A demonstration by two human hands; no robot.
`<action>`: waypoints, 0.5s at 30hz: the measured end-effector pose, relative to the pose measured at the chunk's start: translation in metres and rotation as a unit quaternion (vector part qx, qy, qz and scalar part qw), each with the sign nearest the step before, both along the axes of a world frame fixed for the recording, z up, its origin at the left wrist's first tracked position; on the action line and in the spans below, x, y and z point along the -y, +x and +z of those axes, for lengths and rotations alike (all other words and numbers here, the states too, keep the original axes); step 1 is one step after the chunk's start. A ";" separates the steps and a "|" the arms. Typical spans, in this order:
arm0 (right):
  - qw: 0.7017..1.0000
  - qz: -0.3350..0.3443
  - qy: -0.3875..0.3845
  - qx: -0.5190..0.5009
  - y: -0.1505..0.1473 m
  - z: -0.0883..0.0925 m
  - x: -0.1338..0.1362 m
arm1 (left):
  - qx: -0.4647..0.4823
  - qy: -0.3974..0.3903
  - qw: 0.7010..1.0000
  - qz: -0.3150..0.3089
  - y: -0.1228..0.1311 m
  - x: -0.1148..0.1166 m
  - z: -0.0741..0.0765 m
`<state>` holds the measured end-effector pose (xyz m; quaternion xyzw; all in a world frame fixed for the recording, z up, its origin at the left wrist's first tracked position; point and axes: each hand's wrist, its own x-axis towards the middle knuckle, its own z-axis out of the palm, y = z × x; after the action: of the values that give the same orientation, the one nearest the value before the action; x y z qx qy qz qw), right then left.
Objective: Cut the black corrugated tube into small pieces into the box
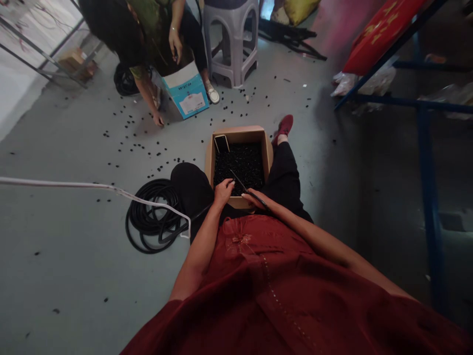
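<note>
Over a brown cardboard box (236, 134) of black pellets (240, 165): left hand (223, 192), grip released. Right hand (254, 198), grip clenched on a slender black tool (241, 183).

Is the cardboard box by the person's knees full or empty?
Mostly full: small black pieces cover the bottom of the cardboard box, and its walls rise only a little above them.

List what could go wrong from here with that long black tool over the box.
The tip of the long black tool in the right hand sits close to the left hand, so a slip could catch it. The phone-like object in the cardboard box could get buried in the black pieces. Pieces scattered on the concrete floor could roll underfoot.
</note>
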<state>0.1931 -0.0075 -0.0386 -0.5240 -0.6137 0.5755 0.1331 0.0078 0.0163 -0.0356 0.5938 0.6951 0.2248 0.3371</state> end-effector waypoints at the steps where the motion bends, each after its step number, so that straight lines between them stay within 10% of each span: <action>1: 1.000 0.005 0.006 0.012 0.000 -0.001 0.000 | -0.001 0.000 1.000 -0.001 0.000 0.000 0.000; 15: 0.989 0.046 0.059 0.125 -0.003 -0.004 -0.003 | -0.018 -0.006 1.000 -0.002 0.001 0.000 -0.002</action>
<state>0.1901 -0.0049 -0.0430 -0.5542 -0.6819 0.4736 0.0601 0.0087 0.0159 -0.0374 0.5969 0.7014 0.2095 0.3286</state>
